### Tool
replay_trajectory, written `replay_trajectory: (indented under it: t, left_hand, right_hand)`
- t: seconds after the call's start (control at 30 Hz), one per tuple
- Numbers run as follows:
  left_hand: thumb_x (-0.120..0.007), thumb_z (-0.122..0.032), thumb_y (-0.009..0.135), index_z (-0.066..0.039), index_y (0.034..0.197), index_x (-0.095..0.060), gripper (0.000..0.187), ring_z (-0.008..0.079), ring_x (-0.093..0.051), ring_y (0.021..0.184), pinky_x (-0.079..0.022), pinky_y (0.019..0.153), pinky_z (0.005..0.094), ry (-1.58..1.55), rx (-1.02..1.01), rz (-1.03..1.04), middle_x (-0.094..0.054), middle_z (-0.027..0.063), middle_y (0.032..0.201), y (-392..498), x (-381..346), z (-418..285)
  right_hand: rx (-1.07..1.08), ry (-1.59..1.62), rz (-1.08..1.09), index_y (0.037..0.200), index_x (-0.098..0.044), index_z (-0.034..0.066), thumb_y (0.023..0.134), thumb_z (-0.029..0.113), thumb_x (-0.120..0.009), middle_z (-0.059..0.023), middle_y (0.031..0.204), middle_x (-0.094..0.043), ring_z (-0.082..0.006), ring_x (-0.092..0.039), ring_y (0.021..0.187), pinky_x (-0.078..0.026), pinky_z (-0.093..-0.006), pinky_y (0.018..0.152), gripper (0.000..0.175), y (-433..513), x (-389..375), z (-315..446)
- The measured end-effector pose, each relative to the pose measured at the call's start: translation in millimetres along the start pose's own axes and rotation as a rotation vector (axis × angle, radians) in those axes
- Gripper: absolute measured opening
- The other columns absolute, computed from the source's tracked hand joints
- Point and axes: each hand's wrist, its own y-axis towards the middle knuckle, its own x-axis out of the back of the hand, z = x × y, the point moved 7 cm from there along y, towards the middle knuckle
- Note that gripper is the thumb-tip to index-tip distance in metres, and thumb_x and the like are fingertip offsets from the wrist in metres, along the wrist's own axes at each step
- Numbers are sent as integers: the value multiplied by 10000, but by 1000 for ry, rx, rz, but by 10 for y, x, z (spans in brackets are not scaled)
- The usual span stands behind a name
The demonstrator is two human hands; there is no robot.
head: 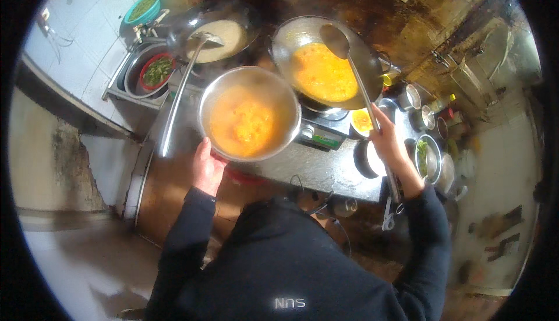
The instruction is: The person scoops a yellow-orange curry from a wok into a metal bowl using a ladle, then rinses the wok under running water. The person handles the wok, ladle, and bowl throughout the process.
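Observation:
My left hand (208,166) grips the near rim of a steel bowl (205,111), its thumb up along the side. Orange food in liquid (249,128) fills the bowl's lower part. In my right hand (386,135) is the long handle of a metal ladle (335,41). The ladle's dark bowl hangs over the far side of a wok (288,30). Bright orange, bubbling soup (325,74) lies in that wok. The steel bowl is held in front and to the left of it.
A second wok (251,19) with pale liquid stands back left, a long-handled ladle (179,98) resting across it. Left of it, a sink holds a red basket of greens (158,71). A burner knob (307,132) faces the steel counter (314,163). Several bowls and pots (410,97) line the right.

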Motion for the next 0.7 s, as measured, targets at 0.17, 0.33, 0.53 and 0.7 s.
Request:
replay_trajectory:
  t: [0.17, 0.33, 0.53, 0.7]
  left_hand:
    - [-461, -316, 1052, -51, 1339, -506, 394, 284, -554, 1234, -451, 1036, 484, 52, -11, -19, -563, 119, 1364, -11, -14, -32]
    - [-460, -326, 1051, -61, 1338, -509, 394, 278, -562, 1218, -478, 974, 471, 74, -18, -18, -568, 109, 1357, 20, -14, -6]
    - [-468, -325, 1048, -46, 1348, -506, 412, 283, -562, 1223, -475, 994, 473, 74, -35, -13, -570, 120, 1361, -1, -10, -22]
    - [-467, -324, 1049, -39, 1355, -497, 419, 288, -555, 1235, -470, 1014, 479, 62, -31, 15, -563, 129, 1373, 5, -37, -16]
  right_hand:
    - [-175, -213, 64, 1468, -462, 93, 841, 8, -537, -302, 1206, -632, -414, -636, 1114, -504, -444, 940, 637, 595, -15, -222]
    - [-198, 46, 180, 1483, -422, 31, 824, -13, -560, -246, 1061, -680, -351, -679, 868, -533, -424, 746, 675, 535, -140, -326]
    - [-621, 1154, 404, 1278, -542, -4, 941, 73, -579, -53, 745, -556, -84, -461, 477, -378, -239, 420, 347, 344, -284, -186]
    - [-615, 1454, 562, 1184, -532, 62, 995, 98, -519, -51, 751, -571, -55, -422, 427, -343, -222, 379, 193, 230, -335, -85]
